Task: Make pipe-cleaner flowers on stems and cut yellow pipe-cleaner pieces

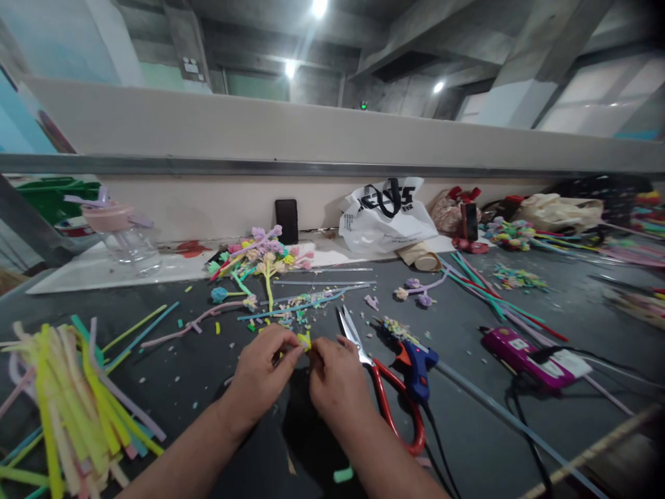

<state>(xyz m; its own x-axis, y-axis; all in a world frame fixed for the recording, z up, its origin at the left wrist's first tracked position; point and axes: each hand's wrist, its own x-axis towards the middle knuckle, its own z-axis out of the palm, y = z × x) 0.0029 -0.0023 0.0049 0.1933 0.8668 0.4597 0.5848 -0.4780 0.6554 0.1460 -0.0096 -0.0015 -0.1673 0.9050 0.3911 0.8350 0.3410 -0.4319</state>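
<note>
My left hand point(267, 371) and my right hand point(340, 378) meet at the middle of the table, both with fingers pinched. Between their fingertips is a small yellow pipe cleaner piece point(304, 341), partly covered by the fingers. Right beside my right hand lie red-handled scissors point(384, 388), blades parted and pointing away. A blue glue gun point(418, 369) rests just past them. Beyond my hands, cut bits point(306, 305) of pipe cleaner are scattered around several long thin sticks, next to a bunch of fuzzy flowers point(264, 256).
A thick pile of yellow and pale pipe cleaners point(77, 402) fills the left front. At the back stand a clear bottle point(129, 242), a black phone point(287, 220) and a white bag point(384, 218). A purple corded device point(533, 357) lies at right, with cables trailing forward.
</note>
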